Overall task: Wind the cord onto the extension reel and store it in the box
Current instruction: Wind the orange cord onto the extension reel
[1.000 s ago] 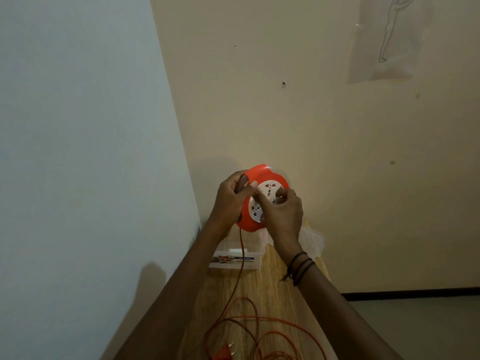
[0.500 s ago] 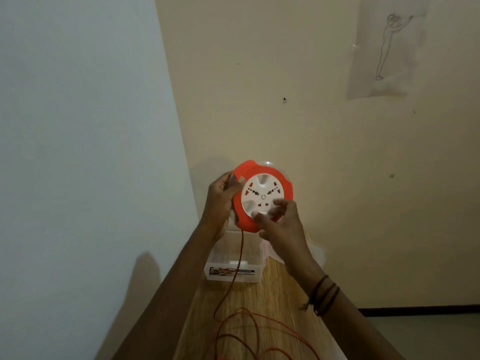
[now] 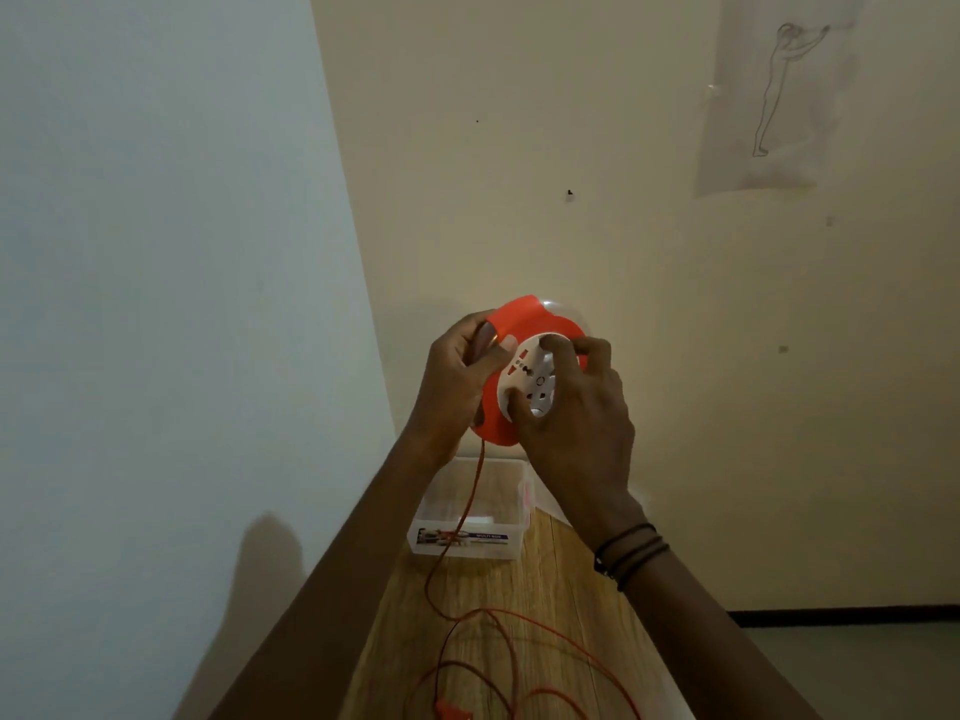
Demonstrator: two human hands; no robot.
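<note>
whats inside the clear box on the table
Only the orange cord crosses the box, hanging from the reel; whether it touches the bottom is unclear. The right hand and wrist cover the box's right side.

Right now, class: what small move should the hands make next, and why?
Probably the right hand turns the white hub while the left hand steadies the orange reel: much cord lies loose on the table, so the clear box must wait.
</note>
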